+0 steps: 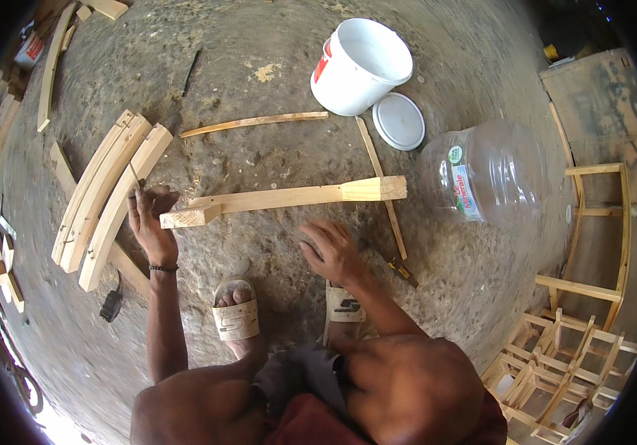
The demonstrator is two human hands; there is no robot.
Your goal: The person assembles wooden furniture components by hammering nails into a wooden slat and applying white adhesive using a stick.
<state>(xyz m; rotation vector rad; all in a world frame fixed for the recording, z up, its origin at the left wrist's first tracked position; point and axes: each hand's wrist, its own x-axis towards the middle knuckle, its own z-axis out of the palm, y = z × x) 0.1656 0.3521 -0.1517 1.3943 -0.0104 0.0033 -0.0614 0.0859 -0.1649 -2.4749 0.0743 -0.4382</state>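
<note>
My left hand [153, 226] is at the left end of a wooden piece [281, 197] that has a thicker block at each end and lies across the floor in front of me. A thin rod [134, 173] sticks up from its fingertips; whether it is a nail or a pencil I cannot make out. Beside that hand several curved wooden pieces [107, 194] lie side by side, some with nails standing out of them. My right hand [333, 251] hovers just below the middle of the long piece, fingers apart and holding nothing.
A white bucket [359, 68], its lid [398, 121] and a big clear plastic bottle [485, 174] stand or lie beyond. Thin wood strips [255, 122] and a small yellow-black tool [403, 271] lie on the floor. Wooden frames [555, 363] fill the right side.
</note>
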